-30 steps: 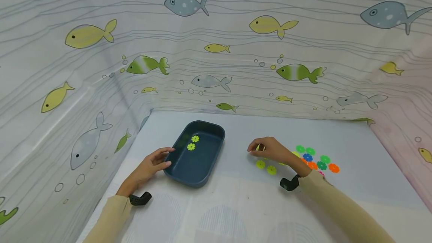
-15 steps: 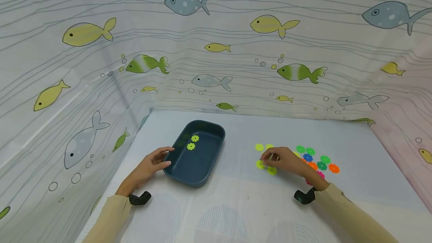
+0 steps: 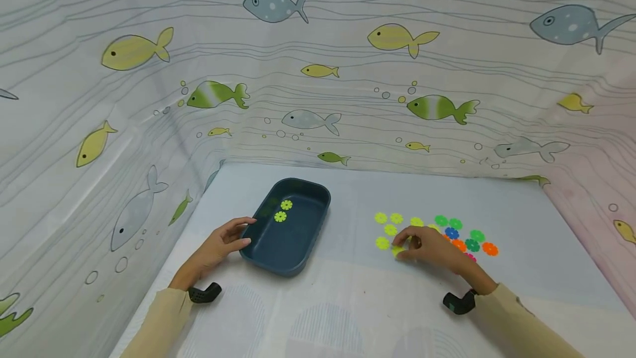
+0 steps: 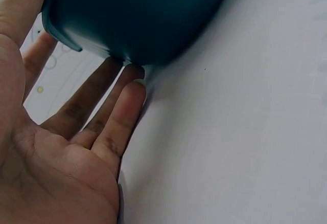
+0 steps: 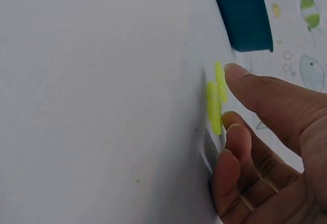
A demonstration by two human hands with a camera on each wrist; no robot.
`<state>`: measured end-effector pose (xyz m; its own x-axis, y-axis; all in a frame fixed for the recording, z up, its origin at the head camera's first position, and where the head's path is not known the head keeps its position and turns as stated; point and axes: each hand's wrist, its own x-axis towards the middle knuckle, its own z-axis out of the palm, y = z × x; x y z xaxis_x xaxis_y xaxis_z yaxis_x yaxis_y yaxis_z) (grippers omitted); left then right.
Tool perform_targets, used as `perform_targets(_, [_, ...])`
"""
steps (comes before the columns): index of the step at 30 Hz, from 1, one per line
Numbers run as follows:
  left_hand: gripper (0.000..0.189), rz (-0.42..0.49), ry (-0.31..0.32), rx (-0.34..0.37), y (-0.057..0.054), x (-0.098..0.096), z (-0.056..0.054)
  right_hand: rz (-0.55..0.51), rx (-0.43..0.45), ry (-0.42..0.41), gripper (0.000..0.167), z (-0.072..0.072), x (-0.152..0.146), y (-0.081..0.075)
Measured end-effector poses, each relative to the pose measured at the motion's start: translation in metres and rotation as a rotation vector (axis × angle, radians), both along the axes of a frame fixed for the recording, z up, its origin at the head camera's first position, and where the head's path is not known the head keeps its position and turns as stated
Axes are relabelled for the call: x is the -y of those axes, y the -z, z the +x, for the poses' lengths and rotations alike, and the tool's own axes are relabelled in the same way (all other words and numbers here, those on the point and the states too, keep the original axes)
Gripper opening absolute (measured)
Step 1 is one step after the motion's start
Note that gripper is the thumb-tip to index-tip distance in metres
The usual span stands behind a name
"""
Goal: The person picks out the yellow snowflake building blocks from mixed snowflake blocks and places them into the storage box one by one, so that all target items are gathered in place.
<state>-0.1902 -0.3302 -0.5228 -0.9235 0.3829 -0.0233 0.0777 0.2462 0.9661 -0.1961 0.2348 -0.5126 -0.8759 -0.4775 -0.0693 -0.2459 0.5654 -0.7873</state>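
A dark teal rectangular tray (image 3: 310, 236) stands left of centre with two yellow notched discs (image 3: 280, 216) on its floor. At its left side my left hand (image 3: 221, 245) holds the wall. The left wrist view shows the thumb over the rim and fingers against the outer wall (image 4: 138, 24). My right hand (image 3: 429, 247) is low over several loose yellow notched discs (image 3: 382, 243). Its thumb and fingers are parted around a disc (image 3: 398, 251). In the right wrist view, yellow discs (image 5: 214, 106) appear edge-on by the fingertips, with no clear pinch; contact is uncertain.
Right of the yellow group lie green discs (image 3: 455, 224), a blue disc (image 3: 451, 233), orange discs (image 3: 489, 249) and a pink one (image 3: 470, 258), partly behind the right forearm. Fish-printed sheeting (image 3: 278, 142) walls the white table (image 3: 343, 303).
My right hand has moved right and toward the near side over the yellow discs, uncovering several of them. The left hand and tray have stayed in place.
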Motion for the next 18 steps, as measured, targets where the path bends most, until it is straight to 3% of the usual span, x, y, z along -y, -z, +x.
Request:
perform_targets(12, [0.055, -0.010, -0.024, 0.037, -0.0031, -0.0010, -0.0006, -0.048, 0.017, 0.018, 0.028, 0.0030, -0.0009, 0.0010])
perform_targets(18, [0.055, -0.008, 0.004, 0.007, -0.0035, 0.0011, -0.0025, -0.042, 0.004, 0.029, 0.027, 0.0028, -0.0007, 0.0022])
